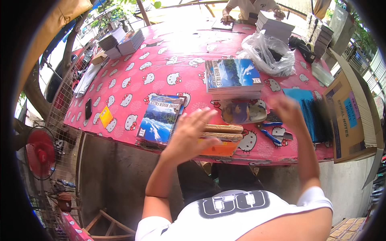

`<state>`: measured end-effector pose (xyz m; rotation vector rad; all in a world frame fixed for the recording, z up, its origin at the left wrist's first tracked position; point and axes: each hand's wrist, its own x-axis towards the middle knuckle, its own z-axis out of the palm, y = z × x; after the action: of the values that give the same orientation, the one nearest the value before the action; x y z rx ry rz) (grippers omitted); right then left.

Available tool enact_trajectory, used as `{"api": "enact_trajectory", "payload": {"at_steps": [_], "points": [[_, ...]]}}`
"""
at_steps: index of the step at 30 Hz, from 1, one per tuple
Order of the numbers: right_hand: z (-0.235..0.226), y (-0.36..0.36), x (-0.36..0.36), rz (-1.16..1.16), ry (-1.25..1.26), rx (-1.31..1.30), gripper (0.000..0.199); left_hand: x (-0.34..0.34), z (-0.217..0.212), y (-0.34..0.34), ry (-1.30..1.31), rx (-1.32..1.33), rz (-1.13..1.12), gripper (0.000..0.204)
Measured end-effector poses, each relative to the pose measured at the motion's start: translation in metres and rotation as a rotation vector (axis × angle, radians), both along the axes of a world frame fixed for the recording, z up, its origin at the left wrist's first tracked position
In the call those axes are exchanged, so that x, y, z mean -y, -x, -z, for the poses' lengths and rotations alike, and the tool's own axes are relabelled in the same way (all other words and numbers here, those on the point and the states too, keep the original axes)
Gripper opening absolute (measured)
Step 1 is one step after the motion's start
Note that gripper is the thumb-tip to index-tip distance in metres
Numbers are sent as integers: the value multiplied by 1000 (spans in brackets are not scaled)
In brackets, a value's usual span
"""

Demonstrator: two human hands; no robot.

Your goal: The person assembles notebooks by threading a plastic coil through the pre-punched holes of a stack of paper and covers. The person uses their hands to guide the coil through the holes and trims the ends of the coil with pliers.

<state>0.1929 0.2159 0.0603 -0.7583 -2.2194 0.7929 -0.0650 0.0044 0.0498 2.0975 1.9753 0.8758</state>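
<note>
My left hand [193, 132] is open, its fingers spread, above the left end of an orange block with wooden strips [225, 138] at the table's front edge. Just left of it lies a short stack of spiral notebooks [159, 120] with a blue landscape cover. My right hand [286, 109] is smeared by motion, so its fingers do not read clearly. It hovers between a clear oval container [244, 111] and a pile of blue spiral coils [311, 114]. Blue-handled pliers [270, 134] lie below it. A taller stack of landscape-covered books [234, 76] stands beyond the container.
An open cardboard box [350, 116] stands at the right edge. A clear plastic bag [268, 56] and a tall paper stack [275, 26] sit farther back, near another person's hand [227, 19]. On the left are a phone [88, 108], a yellow card [105, 117] and notebook stacks [130, 42].
</note>
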Motion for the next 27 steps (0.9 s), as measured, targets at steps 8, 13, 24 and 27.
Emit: {"api": "enact_trajectory", "payload": {"at_steps": [8, 13, 24, 27], "points": [[69, 83, -164, 305, 408, 177, 56, -12, 31, -37, -7, -234, -102, 62], [49, 36, -145, 578, -336, 177, 31, -15, 29, -31, -202, 243, -107, 63], [57, 0, 57, -274, -343, -63, 33, 6, -1, -12, -321, 824, -112, 21], [91, 13, 71, -215, 9, -430, 34, 0, 15, -21, -351, 849, -201, 24]]}}
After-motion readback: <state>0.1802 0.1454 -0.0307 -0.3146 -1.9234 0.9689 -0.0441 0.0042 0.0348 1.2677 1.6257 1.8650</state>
